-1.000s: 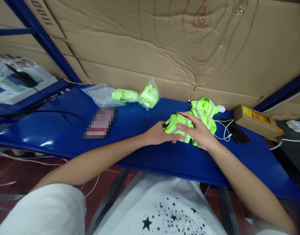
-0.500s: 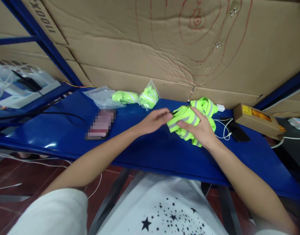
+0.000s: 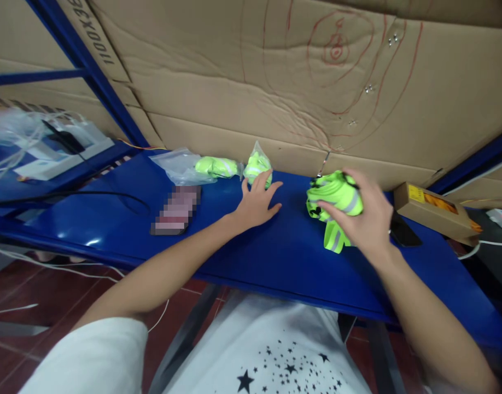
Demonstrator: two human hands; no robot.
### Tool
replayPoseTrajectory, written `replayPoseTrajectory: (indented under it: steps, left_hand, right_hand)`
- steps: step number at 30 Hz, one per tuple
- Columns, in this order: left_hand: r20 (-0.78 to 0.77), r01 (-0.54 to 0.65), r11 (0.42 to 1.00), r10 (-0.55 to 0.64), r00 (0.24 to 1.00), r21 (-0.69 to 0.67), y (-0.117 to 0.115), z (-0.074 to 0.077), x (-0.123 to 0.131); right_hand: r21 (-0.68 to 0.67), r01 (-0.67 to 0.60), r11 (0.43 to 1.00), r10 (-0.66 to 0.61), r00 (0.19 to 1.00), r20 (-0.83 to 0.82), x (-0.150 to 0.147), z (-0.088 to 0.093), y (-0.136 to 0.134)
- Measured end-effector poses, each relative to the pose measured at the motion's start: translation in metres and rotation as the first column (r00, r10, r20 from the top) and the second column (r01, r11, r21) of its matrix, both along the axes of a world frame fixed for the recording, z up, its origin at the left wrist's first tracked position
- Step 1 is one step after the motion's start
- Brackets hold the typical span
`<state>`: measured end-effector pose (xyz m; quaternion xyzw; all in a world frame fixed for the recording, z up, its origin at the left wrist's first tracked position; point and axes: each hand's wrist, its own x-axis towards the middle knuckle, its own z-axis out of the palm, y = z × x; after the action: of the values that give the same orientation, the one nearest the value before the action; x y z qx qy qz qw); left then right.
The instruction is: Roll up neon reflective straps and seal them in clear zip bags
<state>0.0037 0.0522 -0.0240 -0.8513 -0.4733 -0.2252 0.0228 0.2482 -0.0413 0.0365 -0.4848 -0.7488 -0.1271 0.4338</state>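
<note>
My right hand is wrapped round a bundle of neon-yellow reflective strap with grey stripes and black fittings. A loop of the strap hangs from the bundle's underside. Over the blue table, my left hand has its fingers spread and nothing in them. Its fingertips overlap the lower edge of a clear bag holding neon-yellow strap; whether they touch it I cannot tell. Left of that bag lies another neon-yellow bundle in clear plastic.
A clear plastic bag and a phone with a blurred screen lie to the left. On the right are a dark phone and a cardboard box. A cardboard wall rises behind; a power strip sits far left.
My left hand has let go of the strap bundle's black end and moved left, its fingers spreading. My right hand has shifted right with the bundle, now gripping it from its right side.
</note>
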Motion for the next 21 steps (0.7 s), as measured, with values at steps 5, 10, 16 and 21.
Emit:
replayPoseTrajectory:
  steps: [5,10,16,21]
  left_hand:
    - [0.066,-0.115,0.992,0.112,0.992,0.046,0.027,0.03,-0.039]
    - [0.044,-0.533,0.835,0.543,0.839,-0.133,0.076,0.039,-0.11]
    - [0.164,-0.751,0.626,0.78,0.604,-0.21,0.113,0.043,-0.175]
    - [0.254,-0.595,0.782,0.623,0.74,-0.186,0.119,0.056,-0.202]
  right_hand:
    - [-0.054,0.128,0.99,-0.137,0.953,-0.269,0.049,-0.007,0.006]
    - [-0.148,0.144,0.978,-0.201,0.827,-0.524,0.081,-0.028,0.015]
    - [-0.163,0.125,0.979,-0.195,0.821,-0.537,0.076,-0.031,0.015]
    - [-0.146,0.068,0.987,-0.123,0.906,-0.406,0.065,-0.029,-0.001]
